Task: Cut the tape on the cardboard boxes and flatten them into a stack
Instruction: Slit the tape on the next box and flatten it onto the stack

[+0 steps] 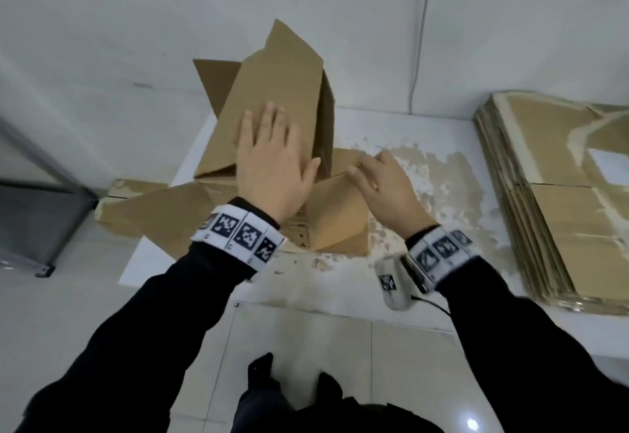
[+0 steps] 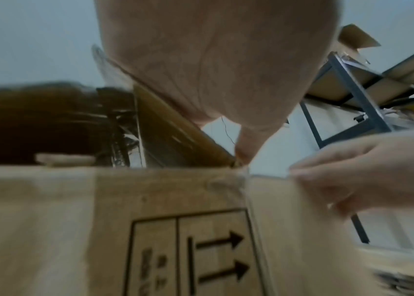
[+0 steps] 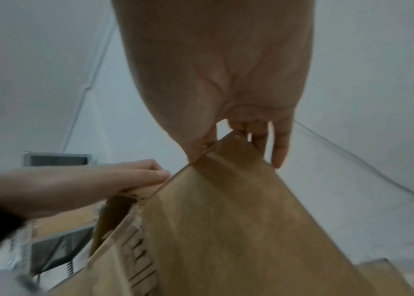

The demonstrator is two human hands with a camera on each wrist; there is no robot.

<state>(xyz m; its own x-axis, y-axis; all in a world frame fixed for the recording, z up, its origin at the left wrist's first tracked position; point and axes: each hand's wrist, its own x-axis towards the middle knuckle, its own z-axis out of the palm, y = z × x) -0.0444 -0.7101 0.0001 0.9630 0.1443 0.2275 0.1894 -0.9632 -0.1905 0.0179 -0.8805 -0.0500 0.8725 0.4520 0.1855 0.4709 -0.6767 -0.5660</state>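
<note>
1. Sleeves and wristbands sit nearest the head camera, at about 6 o'clock, both arms reaching forward over the floor tiles to the white counter [image 1: 442,133].

2. Next out is the cardboard box [image 1: 279,92], opened up and half collapsed at the counter's 9 o'clock side, flaps splayed around it. No tape or cutter that I can see, so I'd guess the cutting on this one is done and we're at the flatten step.

3. How I'd do it: keep the flat palm on the big panel, push it down toward 9 o'clock so the walls fold along their creases, and steer the near flap with the other hand so it doesn't buckle. Press on the creases, not mid-panel.

4. Left hand [image 1: 272,156]: grip wide open, fingers straight and spread, palm pressed flat on the tall tilted panel. Not holding anything, just pressing.

5. Right hand [image 1: 381,180]: grip mostly closed, fingers curled over the top edge of the lower flap at about 3 o'clock of the box. The right wrist view shows the thumb [image 3: 195,152] on one side of the cardboard edge and the fingers on the other, so it's a pinch.

6. Farthest out, at 3 o'clock along the wall, lies the stack of flattened boxes [image 1: 558,214], well apart from this one.
</note>
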